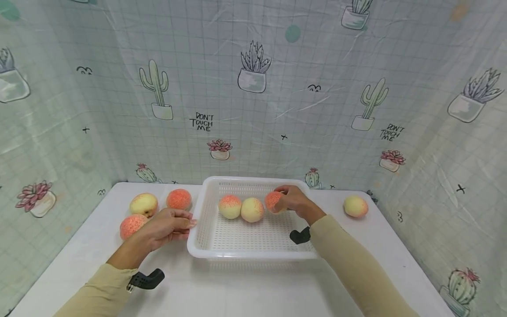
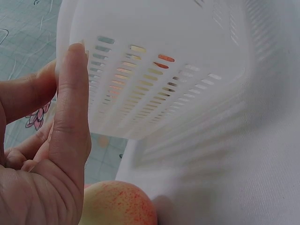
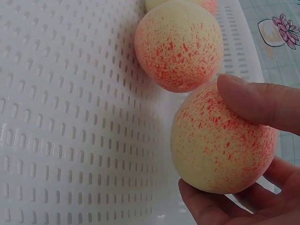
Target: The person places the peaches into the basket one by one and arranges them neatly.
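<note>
My right hand (image 1: 296, 202) grips a peach (image 3: 220, 140) inside the white plastic basket (image 1: 253, 254), thumb on one side and fingers curled under the other. Two more peaches, one red-topped (image 1: 230, 207) and one paler (image 1: 252, 210), sit side by side on the perforated basket floor, left of the held one. At the basket's left edge, my left hand (image 1: 168, 226) pinches the rim; the left wrist view has one finger (image 2: 70, 103) along the outer wall. Through the slots there, bits of red and yellow show.
Left of the basket lie a yellowish peach (image 1: 144, 204), a red peach (image 1: 179, 199) and another red one (image 1: 132, 226) partly behind my left arm. A lone peach (image 1: 355, 206) sits on the white table (image 1: 253, 290) at far right. A cactus-print curtain (image 1: 253, 132) encloses the back and sides.
</note>
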{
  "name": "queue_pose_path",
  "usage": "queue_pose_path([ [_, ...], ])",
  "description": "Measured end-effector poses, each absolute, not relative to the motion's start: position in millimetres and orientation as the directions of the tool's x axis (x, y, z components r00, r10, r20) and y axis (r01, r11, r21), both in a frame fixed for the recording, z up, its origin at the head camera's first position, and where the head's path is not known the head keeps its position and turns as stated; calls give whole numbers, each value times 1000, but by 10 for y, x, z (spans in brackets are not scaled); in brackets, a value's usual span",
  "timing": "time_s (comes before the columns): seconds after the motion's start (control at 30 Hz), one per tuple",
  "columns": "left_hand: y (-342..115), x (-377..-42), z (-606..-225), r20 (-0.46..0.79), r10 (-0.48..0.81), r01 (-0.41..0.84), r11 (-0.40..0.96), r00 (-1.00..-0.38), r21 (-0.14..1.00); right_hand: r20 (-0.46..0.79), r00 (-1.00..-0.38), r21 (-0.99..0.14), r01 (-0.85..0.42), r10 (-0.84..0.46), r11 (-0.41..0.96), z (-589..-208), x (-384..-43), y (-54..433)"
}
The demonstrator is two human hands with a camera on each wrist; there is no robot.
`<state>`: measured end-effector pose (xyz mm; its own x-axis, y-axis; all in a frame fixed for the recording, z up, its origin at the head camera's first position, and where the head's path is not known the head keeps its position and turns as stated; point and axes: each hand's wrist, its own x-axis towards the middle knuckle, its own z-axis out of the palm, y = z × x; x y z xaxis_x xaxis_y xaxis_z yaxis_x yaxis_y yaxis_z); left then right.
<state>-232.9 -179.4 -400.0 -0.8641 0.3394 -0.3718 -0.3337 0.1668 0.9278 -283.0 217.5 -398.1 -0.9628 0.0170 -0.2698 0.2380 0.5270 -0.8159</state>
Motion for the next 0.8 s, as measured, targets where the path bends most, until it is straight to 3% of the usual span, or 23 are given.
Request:
queue_pose_path([
  [0.8,-1792,-2311,-3995,-371,341,-328,178,-864,928,-312,-950,-759,266,25,594,-4010,-2825,2132],
])
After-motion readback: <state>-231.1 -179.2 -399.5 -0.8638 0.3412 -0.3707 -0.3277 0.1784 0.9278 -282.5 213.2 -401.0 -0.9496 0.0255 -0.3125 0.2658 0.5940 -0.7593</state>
